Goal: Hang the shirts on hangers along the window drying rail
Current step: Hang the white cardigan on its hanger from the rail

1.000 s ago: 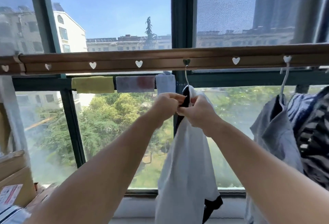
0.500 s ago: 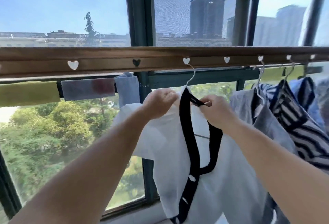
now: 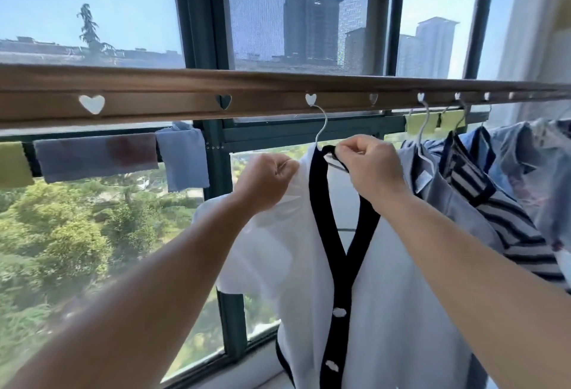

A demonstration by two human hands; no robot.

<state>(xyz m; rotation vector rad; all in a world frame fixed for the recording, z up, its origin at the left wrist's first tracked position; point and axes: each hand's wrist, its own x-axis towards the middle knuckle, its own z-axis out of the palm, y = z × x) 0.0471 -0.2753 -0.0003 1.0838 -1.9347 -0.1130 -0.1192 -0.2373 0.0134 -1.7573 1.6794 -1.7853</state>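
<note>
White cardigan (image 3: 386, 296) hangs lengthwise 12-to-6, neck up, hanger hook (image 3: 321, 124) in rail (image 3: 185, 101) heart slot. Left hand (image 3: 267, 176) fisted on shoulder fabric; right hand (image 3: 369, 169) pinches black collar, 1 o'clock.

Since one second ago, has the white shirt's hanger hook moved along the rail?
Yes. The hanger hook now sits in the heart hole just right of the dark heart hole on the rail; earlier it hung from that dark one.
</note>
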